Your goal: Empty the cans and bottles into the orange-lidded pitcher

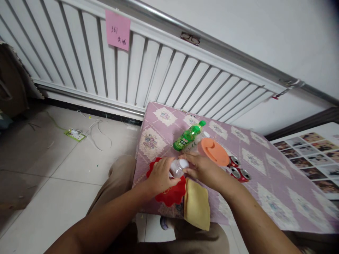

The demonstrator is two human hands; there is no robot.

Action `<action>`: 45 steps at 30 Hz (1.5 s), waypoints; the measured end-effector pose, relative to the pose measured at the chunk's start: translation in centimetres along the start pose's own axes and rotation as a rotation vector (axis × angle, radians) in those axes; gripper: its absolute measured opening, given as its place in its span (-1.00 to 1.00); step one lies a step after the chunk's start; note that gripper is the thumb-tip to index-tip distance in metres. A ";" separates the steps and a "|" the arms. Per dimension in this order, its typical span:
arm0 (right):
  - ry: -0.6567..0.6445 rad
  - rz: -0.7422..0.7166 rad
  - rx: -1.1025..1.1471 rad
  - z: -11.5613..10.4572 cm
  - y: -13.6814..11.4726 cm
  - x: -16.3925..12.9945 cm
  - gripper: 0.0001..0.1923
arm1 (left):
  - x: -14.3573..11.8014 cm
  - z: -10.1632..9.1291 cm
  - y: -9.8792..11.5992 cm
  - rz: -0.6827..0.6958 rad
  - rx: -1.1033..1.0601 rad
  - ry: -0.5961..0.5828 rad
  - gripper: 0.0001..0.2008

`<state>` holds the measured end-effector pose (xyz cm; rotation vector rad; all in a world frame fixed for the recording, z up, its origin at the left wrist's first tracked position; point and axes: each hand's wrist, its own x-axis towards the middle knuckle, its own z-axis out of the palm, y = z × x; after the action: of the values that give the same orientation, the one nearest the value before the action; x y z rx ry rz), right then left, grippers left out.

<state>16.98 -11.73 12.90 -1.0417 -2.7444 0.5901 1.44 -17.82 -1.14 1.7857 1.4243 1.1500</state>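
My left hand [160, 176] grips a small clear plastic bottle [177, 168] over a red scalloped cloth [171, 195]. My right hand [201, 168] meets it from the right, with its fingertips on the bottle's white cap [183, 163]. Just beyond the hands a green drink bottle [188, 136] lies on its side on the pink quilted table cover [265, 169]. An orange lid [214, 151] sits on a clear container right behind my right hand.
A yellow folded cloth [197, 204] hangs over the table's near edge. Several red cans [239, 171] lie right of my right wrist. A white radiator [148, 67] with a pink note [118, 29] lines the wall. A power strip [74, 134] lies on the tiled floor.
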 end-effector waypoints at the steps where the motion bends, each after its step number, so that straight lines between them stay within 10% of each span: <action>1: 0.006 0.019 -0.019 0.0 0.0 0.1 -0.75 | 0.0 0.0 0.0 -0.001 -0.001 0.000 -0.35; 18: 0.197 0.406 -0.344 2.3 -1.6 -0.1 -0.60 | 0.0 0.4 -0.5 0.033 0.010 0.036 -0.28; 27: 0.129 0.137 0.034 1.8 0.3 -1.2 -0.42 | -0.1 0.3 -0.4 0.022 0.003 0.043 -0.28; 38: 0.415 0.467 0.105 5.2 0.0 -1.1 -0.60 | 0.0 0.4 -0.6 0.043 0.006 0.036 -0.28; 45: 0.375 0.308 0.528 6.6 0.8 -2.3 -0.42 | 0.0 0.7 -1.0 0.073 -0.007 0.065 -0.30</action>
<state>17.45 -14.76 6.57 -1.2757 -1.9653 0.9773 1.54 -17.47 -2.32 1.8237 1.4004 1.2589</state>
